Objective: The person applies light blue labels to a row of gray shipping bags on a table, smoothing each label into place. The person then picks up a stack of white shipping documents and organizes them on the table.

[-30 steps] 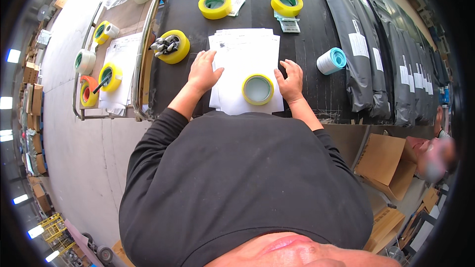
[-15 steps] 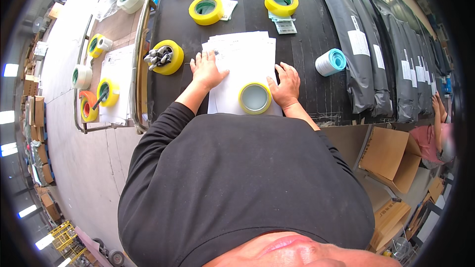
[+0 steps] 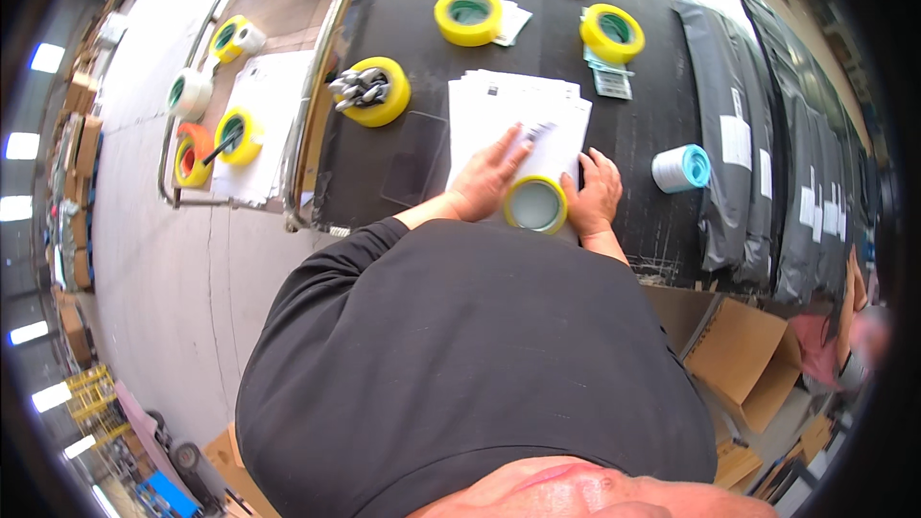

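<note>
A stack of white printed papers (image 3: 513, 101) lies near the front edge of the black table. My left hand (image 3: 487, 177) rests on its middle, palm down, with fingers stretched out. Close by that hand, a yellow-rimmed tape roll (image 3: 535, 179) lies on the near end of the papers. My right hand (image 3: 597, 197) lies at the papers' right edge, just right of the roll, fingers extended and apart. Neither hand holds anything. Left of the papers is a dark, flat, glossy rectangle (image 3: 415, 158), its kind unclear.
A yellow tape roll (image 3: 391, 107) with grey gloves stuffed in it stands at left. Farther back, tape rolls (image 3: 468, 17) sit on labels. A teal-and-white roll (image 3: 679, 169) lies by grey plastic-wrapped parcels (image 3: 720, 182). A cart (image 3: 297, 139) stands left; another person (image 3: 823, 345) is far right.
My left hand has slid right from the papers' left edge onto their middle, near the tape roll. My right hand stays by the right edge. The whole view has shifted and turned slightly.
</note>
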Demonstrator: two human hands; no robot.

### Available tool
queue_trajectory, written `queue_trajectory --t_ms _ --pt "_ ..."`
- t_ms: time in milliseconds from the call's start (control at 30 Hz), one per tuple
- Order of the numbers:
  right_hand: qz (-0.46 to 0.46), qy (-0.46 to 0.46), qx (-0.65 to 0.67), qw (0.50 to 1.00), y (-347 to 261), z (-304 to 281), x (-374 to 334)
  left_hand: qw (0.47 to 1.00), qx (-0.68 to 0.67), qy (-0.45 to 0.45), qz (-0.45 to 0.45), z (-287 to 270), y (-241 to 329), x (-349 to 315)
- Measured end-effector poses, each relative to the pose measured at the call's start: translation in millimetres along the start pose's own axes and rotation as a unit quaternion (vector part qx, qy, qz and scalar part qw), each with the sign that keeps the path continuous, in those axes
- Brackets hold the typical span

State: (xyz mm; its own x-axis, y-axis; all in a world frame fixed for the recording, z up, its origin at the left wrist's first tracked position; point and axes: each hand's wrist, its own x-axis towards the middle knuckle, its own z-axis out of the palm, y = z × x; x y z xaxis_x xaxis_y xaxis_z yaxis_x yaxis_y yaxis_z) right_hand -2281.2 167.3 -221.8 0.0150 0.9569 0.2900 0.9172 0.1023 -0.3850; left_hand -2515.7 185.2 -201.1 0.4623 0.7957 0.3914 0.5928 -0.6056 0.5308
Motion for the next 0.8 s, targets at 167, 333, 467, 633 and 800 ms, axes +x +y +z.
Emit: queue_trajectory --t_ms 167,333,467,633,800 --pt "-0.013 0.01 -0.012 1.0 1 4 -1 0.996 -0.001 0.055 0.072 2 3 -17" --pt "-0.013 -0.008 -0.02 1.0 0 3 0 0.995 0.023 0.099 -0.005 -7 -4 -22" --pt "-0.005 -0.017 -0.027 0.999 1 5 0 0.996 0.039 0.064 -0.049 -18 -7 -28" --pt "-0.007 -0.026 -0.033 0.999 -3 5 2 0.997 -0.023 0.063 -0.029 -7 -10 -34" --pt "-0.024 0.001 -0.04 0.999 3 9 -3 0.998 0.034 0.059 -0.014 -17 -5 -24"
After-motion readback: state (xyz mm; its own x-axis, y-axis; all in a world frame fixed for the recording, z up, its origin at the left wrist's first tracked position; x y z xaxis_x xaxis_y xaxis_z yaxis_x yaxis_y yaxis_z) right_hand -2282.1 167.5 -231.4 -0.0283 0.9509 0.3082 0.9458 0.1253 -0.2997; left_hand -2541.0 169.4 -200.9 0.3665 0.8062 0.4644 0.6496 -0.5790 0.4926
